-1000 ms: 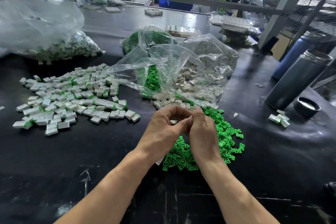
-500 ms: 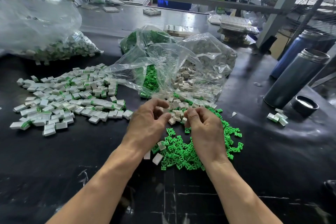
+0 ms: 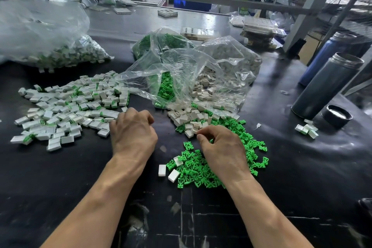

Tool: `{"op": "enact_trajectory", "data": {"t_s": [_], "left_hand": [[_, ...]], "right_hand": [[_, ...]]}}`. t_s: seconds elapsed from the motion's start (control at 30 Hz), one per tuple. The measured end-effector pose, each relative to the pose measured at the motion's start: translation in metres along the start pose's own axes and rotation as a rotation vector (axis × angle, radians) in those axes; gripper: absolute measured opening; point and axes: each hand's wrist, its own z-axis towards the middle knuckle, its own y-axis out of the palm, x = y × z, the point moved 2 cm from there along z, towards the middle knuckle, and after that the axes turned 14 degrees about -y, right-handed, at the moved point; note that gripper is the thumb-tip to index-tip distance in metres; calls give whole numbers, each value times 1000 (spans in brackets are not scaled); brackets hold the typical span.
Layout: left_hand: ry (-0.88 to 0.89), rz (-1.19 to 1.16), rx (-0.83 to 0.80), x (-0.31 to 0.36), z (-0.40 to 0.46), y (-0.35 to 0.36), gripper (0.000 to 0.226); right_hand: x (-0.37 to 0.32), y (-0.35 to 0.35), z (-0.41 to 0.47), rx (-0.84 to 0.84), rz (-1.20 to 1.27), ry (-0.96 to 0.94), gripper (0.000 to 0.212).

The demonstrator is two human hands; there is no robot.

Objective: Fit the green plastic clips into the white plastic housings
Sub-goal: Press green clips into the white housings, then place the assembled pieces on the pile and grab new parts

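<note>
Both hands are down on the black surface (image 3: 281, 167) and working apart. Left hand (image 3: 133, 134), fingers curled under, sits at the near right edge of the spread of finished white housings with green showing at their ends (image 3: 68, 106); whether it grips a piece I cannot tell, the knuckles hide the fingertips. Right hand (image 3: 221, 147) is pinched at thumb and forefinger right against the small heap of bare white plastic housings (image 3: 193, 121), though I cannot make out a piece between the tips.

My read: this is the changeover between pieces, one assembly going to the done pile on the left, the next housing being picked. What follows calls for a housing in one hand, a clip from the loose pile of bright green plastic clips (image 3: 201, 171) under the right wrist, and the two lined up before pressing together.

Materials now. Housings are little rectangular boxes, matte, hard-edged, off-white. Clips are small, flat and forked, glossy, tangled in a heap, so lifting one alone may take care. Crinkly clear plastic bags (image 3: 181, 62) at the far side spill more of both. Two stray white housings (image 3: 168, 173) lie just left of the green pile.
</note>
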Motion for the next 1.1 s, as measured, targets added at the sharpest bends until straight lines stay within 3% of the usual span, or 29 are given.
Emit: {"op": "enact_trajectory", "data": {"t_s": [0.17, 0.3, 0.43, 0.67, 0.9, 1.1], "left_hand": [[119, -113, 14, 7, -9, 2, 22], [252, -268, -149, 22, -25, 7, 11], [353, -223, -230, 30, -36, 15, 18], [372, -171, -242, 31, -35, 18, 21], [357, -199, -238, 30, -36, 17, 15], [368, -179, -240, 32, -36, 19, 23]], "right_hand": [[3, -1, 3, 17, -120, -4, 15], [0, 3, 7, 34, -186, -45, 17], [-4, 10, 11, 16, -233, -91, 19], [-8, 17, 16, 8, -349, -110, 18], [-7, 17, 18, 15, -328, -91, 14], [-8, 15, 18, -4, -319, -119, 18]]}}
